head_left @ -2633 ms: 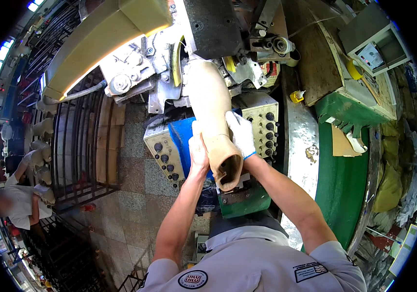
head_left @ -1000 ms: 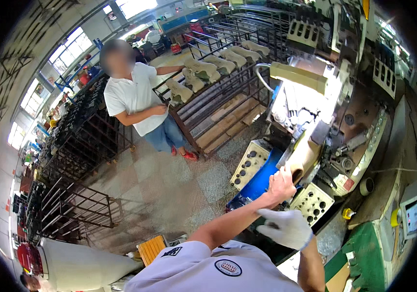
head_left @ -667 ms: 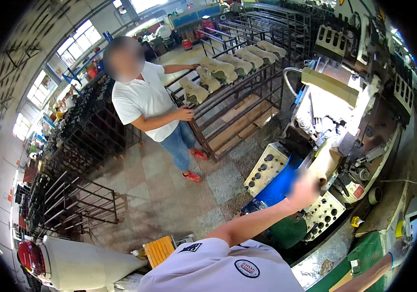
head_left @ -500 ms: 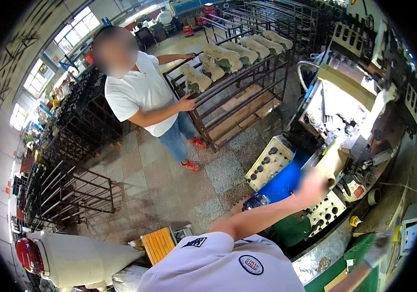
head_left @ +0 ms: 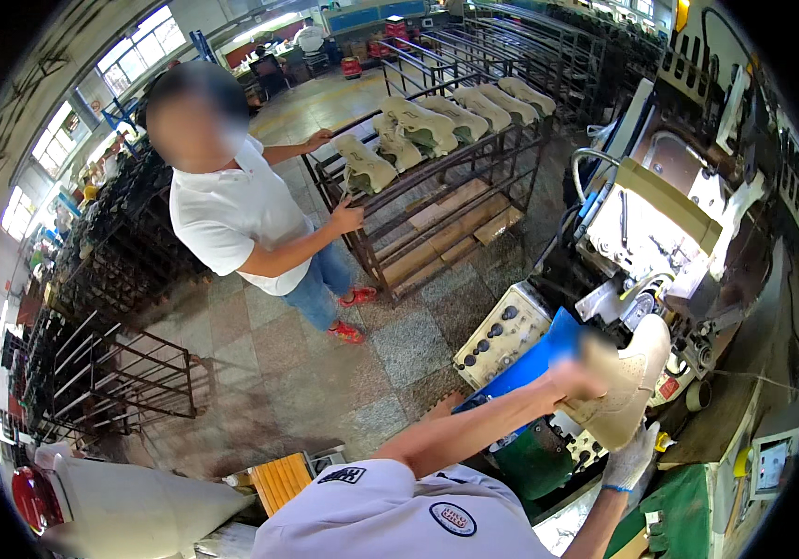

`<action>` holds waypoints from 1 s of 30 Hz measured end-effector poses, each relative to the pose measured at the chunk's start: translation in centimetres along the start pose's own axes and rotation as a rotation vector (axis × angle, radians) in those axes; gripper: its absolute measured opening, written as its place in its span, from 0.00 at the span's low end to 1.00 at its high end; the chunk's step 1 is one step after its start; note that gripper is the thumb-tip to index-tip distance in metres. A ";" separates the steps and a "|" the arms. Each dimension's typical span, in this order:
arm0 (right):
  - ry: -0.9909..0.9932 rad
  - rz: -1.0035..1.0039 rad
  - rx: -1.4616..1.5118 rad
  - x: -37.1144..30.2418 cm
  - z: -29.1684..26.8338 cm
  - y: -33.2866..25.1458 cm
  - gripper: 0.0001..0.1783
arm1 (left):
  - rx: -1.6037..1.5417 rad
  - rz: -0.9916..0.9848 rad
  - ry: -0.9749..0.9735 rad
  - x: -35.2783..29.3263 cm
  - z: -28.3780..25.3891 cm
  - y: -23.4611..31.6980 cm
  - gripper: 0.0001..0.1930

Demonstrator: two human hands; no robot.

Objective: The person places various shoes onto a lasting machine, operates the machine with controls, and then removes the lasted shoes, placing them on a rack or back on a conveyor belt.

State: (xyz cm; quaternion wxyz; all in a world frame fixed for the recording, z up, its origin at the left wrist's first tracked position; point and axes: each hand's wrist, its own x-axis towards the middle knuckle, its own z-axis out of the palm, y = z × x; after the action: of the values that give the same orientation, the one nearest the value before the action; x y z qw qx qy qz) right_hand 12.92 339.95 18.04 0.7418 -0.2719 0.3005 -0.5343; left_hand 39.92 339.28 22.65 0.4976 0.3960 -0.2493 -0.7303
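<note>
A beige shoe upper [head_left: 635,387], seemingly stretched over a form, is tilted between my two hands in front of the machine. My left hand [head_left: 578,377] grips it from the left side; a blurred patch covers part of the fingers. My right hand [head_left: 630,456], in a pale knitted glove with a blue cuff edge, is at the shoe upper's lower end, its fingers partly hidden behind it. Just beyond is the brightly lit machine [head_left: 651,228] with metal parts and a hose. Beneath my left forearm lies a blue panel [head_left: 558,340].
Cream control panels with black knobs [head_left: 504,337] flank the blue panel. Across the aisle, a person in a white shirt [head_left: 241,210] holds a metal rack [head_left: 390,265] carrying several beige uppers [head_left: 418,126]. A small boxed screen [head_left: 772,461] stands right. Another rack [head_left: 124,373] stands left.
My left hand has drawn the shoe upper back from the machine and turned it. My gloved right hand, apart at the lower right before, has moved left and up to the shoe upper.
</note>
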 end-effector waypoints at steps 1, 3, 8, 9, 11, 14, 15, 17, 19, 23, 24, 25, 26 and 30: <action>-0.055 0.019 0.117 -0.4 3.5 -0.8 0.40 | -0.164 -0.050 -0.060 -0.6 0.0 -0.7 0.22; -0.060 -0.022 0.261 -1.7 5.2 -3.9 0.37 | -0.484 -0.234 -0.219 -1.4 1.7 -3.5 0.23; 0.042 -0.044 0.368 -1.3 10.3 -3.2 0.41 | -0.821 -0.319 -0.447 -5.1 2.2 -5.9 0.47; 0.051 -0.055 0.393 -1.0 10.7 -3.5 0.41 | -0.831 -0.339 -0.457 -4.6 2.1 -6.4 0.48; 0.088 -0.093 0.451 -1.1 10.4 -4.8 0.43 | -0.752 -0.370 -0.434 -3.0 2.4 -7.9 0.47; 0.178 -0.184 0.449 -2.7 7.2 -6.8 0.45 | -0.303 -0.390 -0.321 -1.6 3.2 -9.0 0.36; 0.180 -0.245 0.390 -3.5 5.3 -7.0 0.41 | 0.109 -0.369 -0.235 -1.3 4.4 -7.6 0.30; 0.135 -0.368 0.236 -5.3 5.0 -8.7 0.39 | 0.470 0.030 -0.088 -1.5 6.5 -5.7 0.16; 0.182 -0.409 0.133 -6.2 2.8 -7.9 0.46 | 0.554 0.279 -0.114 -0.6 8.0 -4.2 0.19; 0.220 -0.440 0.099 -7.9 -0.2 -7.6 0.58 | 0.340 0.274 -0.433 0.9 14.3 -5.3 0.37; 0.207 -0.442 0.119 -8.5 -0.8 -7.6 0.60 | 0.382 0.187 -0.457 1.0 15.3 -6.4 0.40; 0.196 -0.447 0.136 -9.1 -1.0 -8.0 0.62 | 0.435 0.149 -0.416 0.7 17.0 -6.7 0.42; 0.187 -0.453 0.153 -9.6 -1.2 -8.6 0.65 | 0.364 0.101 -0.442 1.0 17.4 -7.6 0.41; 0.276 -0.443 -0.130 -13.1 -2.6 -10.9 0.66 | 0.083 -0.111 -0.483 1.4 19.1 -10.7 0.41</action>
State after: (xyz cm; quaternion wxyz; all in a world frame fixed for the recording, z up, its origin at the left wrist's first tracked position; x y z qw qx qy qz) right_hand 0.90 349.20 26.20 0.5400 -0.3026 0.3654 -0.6952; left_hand 18.21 341.45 24.77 0.3662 0.2433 -0.3687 -0.8190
